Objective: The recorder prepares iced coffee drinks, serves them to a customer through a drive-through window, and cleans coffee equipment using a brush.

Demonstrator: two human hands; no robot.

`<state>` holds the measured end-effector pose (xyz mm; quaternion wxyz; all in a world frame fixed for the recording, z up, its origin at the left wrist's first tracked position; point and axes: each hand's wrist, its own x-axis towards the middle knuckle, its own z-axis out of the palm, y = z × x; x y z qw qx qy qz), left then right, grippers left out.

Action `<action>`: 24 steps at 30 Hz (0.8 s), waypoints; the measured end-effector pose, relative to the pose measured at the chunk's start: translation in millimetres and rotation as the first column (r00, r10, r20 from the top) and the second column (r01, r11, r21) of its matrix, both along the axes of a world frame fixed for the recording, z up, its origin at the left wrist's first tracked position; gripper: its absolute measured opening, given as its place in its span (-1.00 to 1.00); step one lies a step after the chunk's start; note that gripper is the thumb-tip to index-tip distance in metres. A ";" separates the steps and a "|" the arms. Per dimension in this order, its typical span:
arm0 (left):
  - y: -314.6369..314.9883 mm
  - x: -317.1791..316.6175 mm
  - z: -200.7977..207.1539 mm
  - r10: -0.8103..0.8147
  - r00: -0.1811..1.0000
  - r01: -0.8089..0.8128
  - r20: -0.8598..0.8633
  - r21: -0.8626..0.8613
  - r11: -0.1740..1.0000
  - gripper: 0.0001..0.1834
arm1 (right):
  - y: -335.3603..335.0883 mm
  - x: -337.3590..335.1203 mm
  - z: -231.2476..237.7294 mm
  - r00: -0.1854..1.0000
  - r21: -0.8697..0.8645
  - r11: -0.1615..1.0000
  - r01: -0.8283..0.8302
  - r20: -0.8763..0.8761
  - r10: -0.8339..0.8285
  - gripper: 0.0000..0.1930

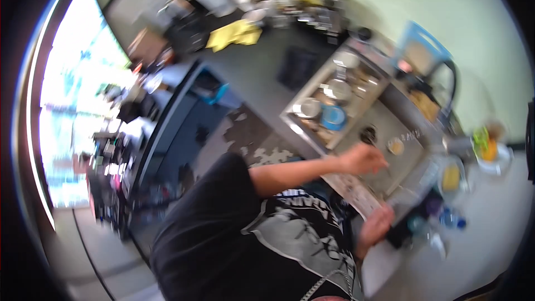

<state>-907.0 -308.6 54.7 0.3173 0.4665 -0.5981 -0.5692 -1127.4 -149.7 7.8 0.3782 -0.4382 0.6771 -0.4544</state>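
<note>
My left hand (362,160) hangs over the near side of a metal sink basin (384,168), its fingers loosely bent and smeared by motion. Nothing can be made out in it. Close to the sink's front edge is my right hand (378,224), also blurred, so its grip is unclear. A small round pale thing (395,146) lies in the basin, with a dark round thing (368,134), perhaps the drain, beside it. The adjoining basin holds a blue round container (333,117), a metal pot (307,108) and other dishes.
A black faucet (450,92) arches beside the basin, near a blue board (424,42). A yellow sponge (450,178) and bottles (451,218) stand at the right. Yellow cloth (234,34) lies on the dark counter (251,69), with clutter behind. Patterned mats (251,134) cover the floor.
</note>
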 end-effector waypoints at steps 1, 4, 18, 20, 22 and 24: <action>9.7 -9.4 19.3 0.040 0.967 0.030 -0.252 0.268 0.963 -0.62 | -6.5 0.9 36.0 0.999 -0.026 0.999 -0.040 -0.020 0.040 -0.69; 13.3 -41.2 -40.2 -0.125 0.919 0.185 0.375 -0.126 0.975 -0.55 | -13.0 15.4 16.1 0.996 -0.083 0.996 0.013 -0.085 -0.020 -0.58; 65.4 18.5 -48.5 -0.078 0.947 0.288 0.311 -0.717 0.635 -0.72 | 6.7 105.0 17.4 0.624 0.034 0.997 -0.071 0.781 0.018 -0.42; 133.2 96.8 -10.5 0.045 0.994 0.031 0.102 -0.639 0.768 -0.60 | 10.5 137.5 8.9 0.632 0.048 0.962 -0.270 0.762 0.139 -0.46; 209.5 179.6 14.6 0.260 0.963 -0.182 0.068 -0.549 0.816 -0.28 | 22.6 190.9 1.5 0.633 0.000 0.876 -0.482 0.691 0.348 -0.50; 295.1 247.8 -6.5 0.559 0.826 -0.507 0.071 -0.341 0.792 -0.22 | 51.1 260.1 6.9 0.455 -0.119 0.651 -0.750 0.622 0.637 -0.53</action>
